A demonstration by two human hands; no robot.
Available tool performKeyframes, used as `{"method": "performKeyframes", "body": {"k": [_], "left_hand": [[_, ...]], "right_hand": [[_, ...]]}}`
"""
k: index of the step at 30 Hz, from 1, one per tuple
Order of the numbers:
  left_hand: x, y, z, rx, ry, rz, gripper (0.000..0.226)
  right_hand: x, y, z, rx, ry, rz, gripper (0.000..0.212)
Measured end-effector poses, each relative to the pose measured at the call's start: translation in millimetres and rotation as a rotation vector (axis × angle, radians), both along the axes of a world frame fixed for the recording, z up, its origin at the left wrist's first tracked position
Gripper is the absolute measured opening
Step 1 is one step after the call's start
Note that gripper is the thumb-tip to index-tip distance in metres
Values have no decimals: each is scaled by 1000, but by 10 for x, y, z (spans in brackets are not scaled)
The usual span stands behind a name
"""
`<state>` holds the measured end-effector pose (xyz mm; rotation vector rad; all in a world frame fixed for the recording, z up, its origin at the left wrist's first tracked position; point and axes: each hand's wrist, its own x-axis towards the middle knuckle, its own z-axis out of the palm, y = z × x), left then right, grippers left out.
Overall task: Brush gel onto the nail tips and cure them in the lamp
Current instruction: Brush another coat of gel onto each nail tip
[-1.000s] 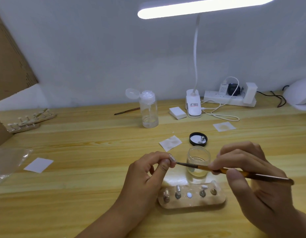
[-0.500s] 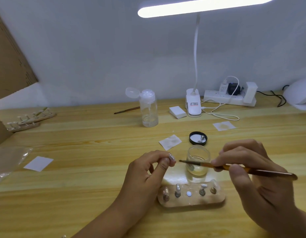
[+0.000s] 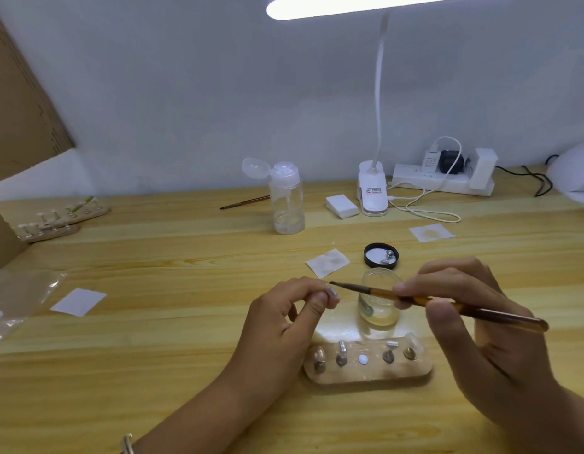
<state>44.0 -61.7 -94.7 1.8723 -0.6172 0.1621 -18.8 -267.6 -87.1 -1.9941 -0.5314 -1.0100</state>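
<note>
My left hand (image 3: 284, 317) pinches a small silvery nail tip (image 3: 332, 292) between thumb and fingertips, face up. My right hand (image 3: 474, 326) grips a brown-handled brush (image 3: 425, 301), whose dark bristle end touches the upper edge of that tip. A small glass jar (image 3: 379, 298) with clear gel stands just behind the brush, its black lid (image 3: 381, 255) lying further back. In front of my hands a wooden holder (image 3: 367, 371) carries several nail tips on pegs, with one peg bare in the middle. The white curing lamp (image 3: 575, 178) shows partly at the far right edge.
A clear pump bottle (image 3: 287, 199) with its cap flipped open, a spare brush (image 3: 244, 202), a stack of white pads (image 3: 342, 205), a desk lamp base (image 3: 372, 191) and a power strip (image 3: 444, 181) line the back. Used wipes (image 3: 327, 263) lie mid-table. Two more holders (image 3: 59, 217) and a plastic bag (image 3: 12, 299) sit at the left.
The brush tip pulled back to the right from the nail tip half a second ago, and has now returned left and up to touch it. My left hand stayed almost still.
</note>
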Motion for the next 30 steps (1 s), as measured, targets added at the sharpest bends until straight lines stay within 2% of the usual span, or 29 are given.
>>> {"method": "performKeyframes", "body": {"k": [4, 7, 12, 15, 19, 24, 30], "left_hand": [[6, -1, -8, -4, 0, 3, 20], [5, 1, -7, -7, 0, 0, 20], [0, -5, 3, 8, 17, 0, 20], [-4, 0, 6, 6, 19, 2, 20], [-10, 1, 17, 8, 9, -5, 20], [-11, 2, 9, 24, 7, 2, 20], [-8, 2, 11, 16, -1, 4, 20]], "right_hand": [[-13, -12, -15, 12, 10, 15, 22], [-23, -39, -13, 52, 21, 21, 24], [-4, 24, -4, -8, 32, 11, 32], [-16, 7, -11, 7, 35, 20, 22], [-30, -19, -6, 52, 23, 25, 24], [-7, 9, -17, -17, 30, 7, 24], [-24, -19, -8, 45, 18, 8, 24]]}}
